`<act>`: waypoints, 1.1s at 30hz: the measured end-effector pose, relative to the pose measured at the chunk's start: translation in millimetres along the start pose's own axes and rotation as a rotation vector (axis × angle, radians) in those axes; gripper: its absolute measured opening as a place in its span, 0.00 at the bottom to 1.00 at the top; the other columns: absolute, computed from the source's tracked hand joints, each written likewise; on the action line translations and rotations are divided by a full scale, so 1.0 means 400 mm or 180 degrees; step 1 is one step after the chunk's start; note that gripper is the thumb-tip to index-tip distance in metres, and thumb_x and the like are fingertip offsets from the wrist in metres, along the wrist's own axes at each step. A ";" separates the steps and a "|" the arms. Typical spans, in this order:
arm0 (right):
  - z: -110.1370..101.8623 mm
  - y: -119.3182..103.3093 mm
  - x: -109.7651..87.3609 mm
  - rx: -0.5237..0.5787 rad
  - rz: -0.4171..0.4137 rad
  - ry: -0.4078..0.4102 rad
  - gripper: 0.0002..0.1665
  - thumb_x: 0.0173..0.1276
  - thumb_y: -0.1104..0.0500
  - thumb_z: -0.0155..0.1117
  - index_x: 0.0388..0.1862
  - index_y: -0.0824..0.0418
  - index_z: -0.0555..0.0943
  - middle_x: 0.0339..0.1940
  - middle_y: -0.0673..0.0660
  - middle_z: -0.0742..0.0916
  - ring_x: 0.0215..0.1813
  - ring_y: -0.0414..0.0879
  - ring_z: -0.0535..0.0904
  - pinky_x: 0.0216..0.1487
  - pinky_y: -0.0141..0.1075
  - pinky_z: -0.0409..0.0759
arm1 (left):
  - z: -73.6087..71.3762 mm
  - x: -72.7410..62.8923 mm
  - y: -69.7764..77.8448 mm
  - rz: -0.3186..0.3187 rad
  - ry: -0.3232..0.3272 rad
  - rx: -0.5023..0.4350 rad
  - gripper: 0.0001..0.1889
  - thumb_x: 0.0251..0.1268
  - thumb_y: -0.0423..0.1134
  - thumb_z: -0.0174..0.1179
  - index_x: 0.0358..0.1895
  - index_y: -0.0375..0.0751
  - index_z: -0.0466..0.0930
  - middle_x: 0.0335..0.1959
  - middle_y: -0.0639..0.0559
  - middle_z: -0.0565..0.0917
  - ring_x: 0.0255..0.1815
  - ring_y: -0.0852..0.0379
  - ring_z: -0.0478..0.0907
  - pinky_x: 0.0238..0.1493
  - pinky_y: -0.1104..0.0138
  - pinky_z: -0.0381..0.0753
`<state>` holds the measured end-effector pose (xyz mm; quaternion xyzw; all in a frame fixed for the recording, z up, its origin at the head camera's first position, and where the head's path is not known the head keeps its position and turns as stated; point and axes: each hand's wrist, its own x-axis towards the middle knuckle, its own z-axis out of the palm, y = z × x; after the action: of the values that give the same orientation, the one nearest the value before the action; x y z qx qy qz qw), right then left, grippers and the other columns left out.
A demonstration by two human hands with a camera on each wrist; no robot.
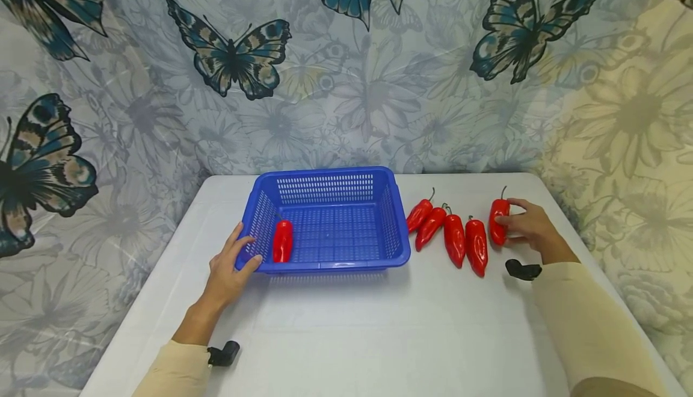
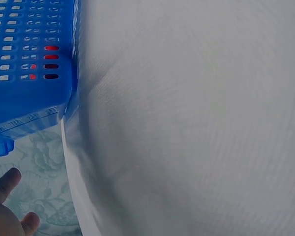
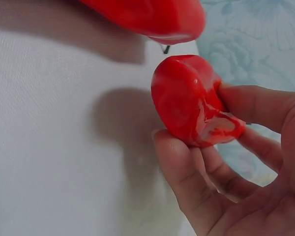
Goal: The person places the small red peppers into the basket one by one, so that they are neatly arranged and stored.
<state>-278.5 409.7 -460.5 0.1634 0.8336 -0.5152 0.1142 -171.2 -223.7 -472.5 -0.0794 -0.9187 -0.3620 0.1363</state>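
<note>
Neat pinch there: the right hand [image 1: 533, 227] had thumb and fingers round the glossy, red, tapered pepper [image 1: 496, 209], just right of four matching red peppers [image 1: 453, 240], while the left hand [image 1: 226, 272] lay spread, unclenched, at the blue perforated plastic basket [image 1: 330, 266]. It looked light, firm and probably slippery; the thick body promised safer purchase than that thin stem [image 1: 504, 192].
</note>
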 end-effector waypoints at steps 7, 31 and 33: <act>-0.016 -0.004 -0.019 0.0093 -0.0198 -0.0042 0.51 0.69 0.52 0.62 0.78 0.60 0.43 0.68 0.79 0.61 0.57 0.68 0.70 0.44 0.50 0.82 | -0.005 0.003 -0.002 0.0002 -0.0012 -0.0005 0.24 0.66 0.49 0.56 0.60 0.39 0.72 0.76 0.44 0.52 0.71 0.34 0.54 0.60 0.34 0.46; 0.007 -0.084 -0.118 0.0501 -0.0706 -0.0120 0.47 0.67 0.49 0.65 0.78 0.51 0.51 0.61 0.69 0.66 0.37 0.40 0.81 0.39 0.52 0.82 | -0.002 0.003 -0.009 0.0068 0.0011 0.0004 0.23 0.65 0.47 0.57 0.59 0.39 0.73 0.76 0.45 0.54 0.71 0.33 0.55 0.60 0.33 0.49; 0.014 -0.097 -0.127 0.0493 -0.0768 -0.0137 0.47 0.68 0.50 0.64 0.78 0.51 0.51 0.60 0.68 0.67 0.37 0.40 0.81 0.38 0.52 0.83 | -0.001 0.002 -0.009 0.0063 0.0019 0.0001 0.23 0.65 0.47 0.58 0.60 0.39 0.73 0.76 0.45 0.54 0.71 0.33 0.55 0.60 0.33 0.49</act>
<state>-246.7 380.8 -412.9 0.0591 0.8023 -0.5913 0.0563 -172.7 -226.5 -474.2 -0.0873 -0.9175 -0.3608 0.1426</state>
